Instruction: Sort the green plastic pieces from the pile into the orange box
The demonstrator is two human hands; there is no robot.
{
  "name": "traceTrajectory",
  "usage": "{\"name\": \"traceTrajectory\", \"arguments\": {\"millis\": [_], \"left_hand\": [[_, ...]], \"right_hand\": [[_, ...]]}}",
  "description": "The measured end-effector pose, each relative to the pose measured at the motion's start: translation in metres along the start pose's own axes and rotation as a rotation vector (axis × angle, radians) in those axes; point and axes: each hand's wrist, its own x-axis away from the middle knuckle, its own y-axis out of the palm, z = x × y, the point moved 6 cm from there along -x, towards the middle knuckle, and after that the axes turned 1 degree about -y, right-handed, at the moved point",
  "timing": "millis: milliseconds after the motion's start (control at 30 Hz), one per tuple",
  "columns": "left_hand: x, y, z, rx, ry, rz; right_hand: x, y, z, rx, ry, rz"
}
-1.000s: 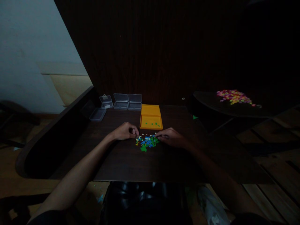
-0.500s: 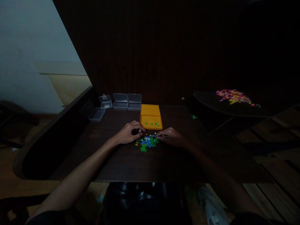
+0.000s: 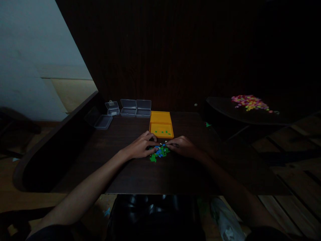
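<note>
A small heap of tiny green, blue and yellow pieces (image 3: 160, 152) lies on the dark wooden table (image 3: 140, 174). My left hand (image 3: 141, 146) rests on the heap's left side, fingers curled and pressed down onto the pieces. My right hand (image 3: 182, 146) sits at the heap's right edge, fingers pinched together on something too small to make out. Just behind the heap stands an open orange box (image 3: 161, 125) with a few green pieces in its near half.
Clear plastic cases (image 3: 135, 108) stand open at the table's back left, with another small one (image 3: 112, 107) and a loose tray (image 3: 103, 122) beside them. A pile of pink and yellow pieces (image 3: 248, 102) lies on a dark side surface at right. One green piece (image 3: 207, 125) lies apart.
My left hand has slid right from the heap's left edge onto the heap, covering part of it. My right hand has barely moved.
</note>
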Motion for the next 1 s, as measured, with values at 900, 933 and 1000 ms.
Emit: {"name": "traceTrajectory", "arguments": {"millis": [900,933,1000], "left_hand": [[-0.0012,-0.0010,0.0051,-0.016,-0.004,0.030],[-0.0013,-0.0008,0.0056,-0.019,-0.002,0.033],[-0.0016,0.0004,0.0064,-0.032,0.006,0.035]], "right_hand": [[0.0003,-0.0039,-0.0074,0.028,0.007,0.031],[0.0002,-0.0041,-0.0074,0.037,0.012,0.040],[0.0001,-0.0040,-0.0075,0.051,0.015,0.046]]}}
